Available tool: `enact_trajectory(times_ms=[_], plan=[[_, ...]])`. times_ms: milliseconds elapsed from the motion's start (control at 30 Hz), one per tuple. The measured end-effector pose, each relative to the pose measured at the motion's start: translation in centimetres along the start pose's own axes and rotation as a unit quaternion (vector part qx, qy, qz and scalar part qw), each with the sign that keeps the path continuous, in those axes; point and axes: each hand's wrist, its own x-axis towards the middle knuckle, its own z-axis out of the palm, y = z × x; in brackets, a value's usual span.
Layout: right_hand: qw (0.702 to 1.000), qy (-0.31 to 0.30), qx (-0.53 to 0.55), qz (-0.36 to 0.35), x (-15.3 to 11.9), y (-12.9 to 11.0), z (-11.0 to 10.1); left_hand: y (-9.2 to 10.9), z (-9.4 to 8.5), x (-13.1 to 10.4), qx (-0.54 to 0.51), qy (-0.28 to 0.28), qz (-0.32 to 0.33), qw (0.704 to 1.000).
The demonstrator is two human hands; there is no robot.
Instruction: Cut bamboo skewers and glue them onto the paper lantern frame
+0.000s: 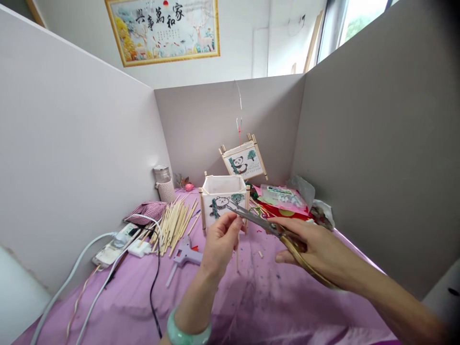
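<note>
My right hand (305, 242) grips a pair of scissors (268, 224) by its gold-coloured handles. The blades point left and reach just above the fingertips of my left hand (223, 239). Pinched in my left hand is a thin wooden stick (237, 258), whose lower end hangs below the fingers; its upper end is hard to make out. Right behind both hands stands a square paper lantern (219, 186) with wooden corner posts and a panda drawing, partly covered by the hand and blades. A similar panda lantern (246, 160) hangs tilted farther back.
At left lie a pile of wooden sticks (176, 223), a purple glue gun (186, 252), a power strip (111, 249) with cables, and a tumbler (164, 184). Papers and plastic packs (283, 197) lie at back right. Grey partitions (230, 110) enclose the purple-covered table (258, 306).
</note>
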Motion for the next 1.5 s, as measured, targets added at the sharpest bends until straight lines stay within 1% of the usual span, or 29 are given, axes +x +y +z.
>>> enact_trajectory(times_ms=[100, 200, 267, 333, 533, 667, 833, 1167, 1367, 1500], plan=[[0.993, -0.001, -0.108, -0.046, 1.1, -1.0, -0.9, 0.0, 0.1, -0.2, -0.002, -0.006, 0.003, 1.000], [0.978, 0.002, -0.199, -0.060, 1.6, -1.2, -1.5, -0.1, 0.2, -0.3, -0.010, 0.007, 0.000, 1.000], [0.969, 0.002, -0.239, -0.066, 1.7, -1.1, -1.8, -0.1, 0.3, -0.3, -0.016, 0.020, -0.007, 1.000], [0.964, -0.002, -0.257, -0.067, 1.6, -1.1, -2.1, -0.2, 0.4, -0.2, -0.018, 0.027, -0.013, 0.999], [0.966, -0.041, -0.247, -0.063, 1.3, -2.1, -2.9, -0.2, 0.4, -0.2, -0.019, 0.019, -0.010, 1.000], [0.964, -0.046, -0.252, -0.072, 1.3, -2.7, -3.2, -0.4, 0.4, -0.2, -0.011, 0.018, -0.008, 1.000], [0.966, -0.058, -0.243, -0.069, 1.5, -2.5, -3.0, -0.4, 0.4, -0.3, -0.004, 0.013, 0.002, 1.000], [0.968, -0.035, -0.237, -0.076, 1.2, -2.1, -2.9, -0.3, 0.4, -0.4, 0.010, 0.004, 0.010, 1.000], [0.979, -0.034, -0.194, -0.057, 1.4, -1.8, -2.6, -0.4, 0.2, -0.4, 0.008, -0.005, 0.010, 1.000], [0.987, -0.033, -0.154, -0.026, 1.7, -1.3, -2.0, -0.4, -0.1, -0.3, -0.004, 0.002, 0.007, 1.000]])
